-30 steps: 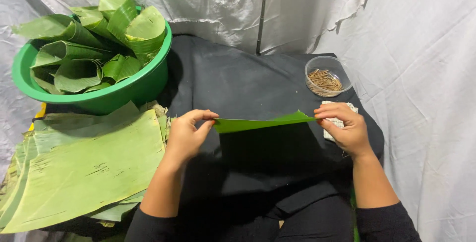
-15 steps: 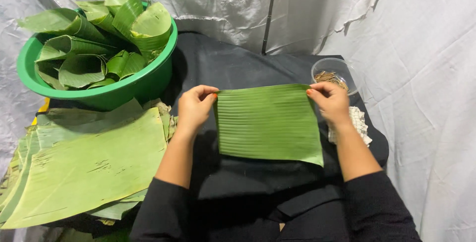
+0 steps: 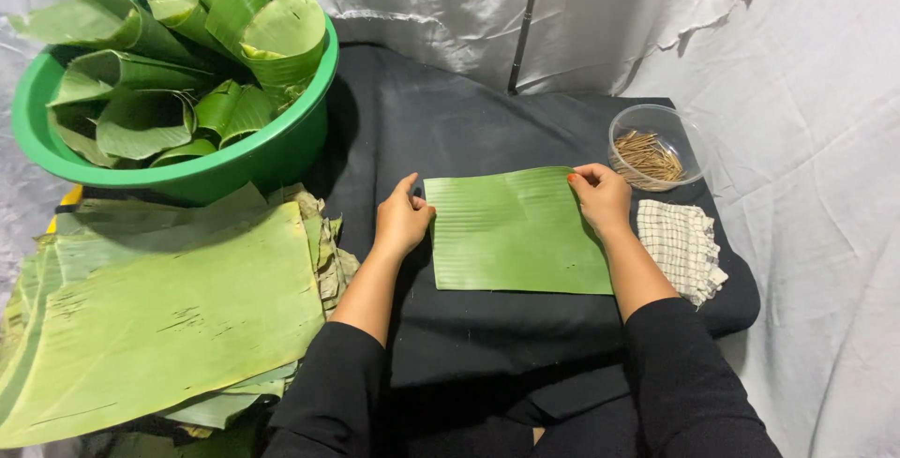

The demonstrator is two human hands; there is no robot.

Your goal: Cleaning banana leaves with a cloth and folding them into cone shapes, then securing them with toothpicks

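Here the leaf square (image 3: 514,233) lay flat on the black cloth (image 3: 441,130), left hand (image 3: 401,219) and right hand (image 3: 600,197) pinching its two upper corners, fingers closed on the leaf edge, beside a checked cloth (image 3: 682,247)

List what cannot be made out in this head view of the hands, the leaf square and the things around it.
- Left hand: fingertips curl over the leaf square edge; grip unclear.
- Right hand: palm side hidden by its own back.
- Glass bowl: thin sticks too small to count.
- Stacked leaves: cut off by the left and bottom edges.
- Green basin: bottom hidden by rolled leaves.
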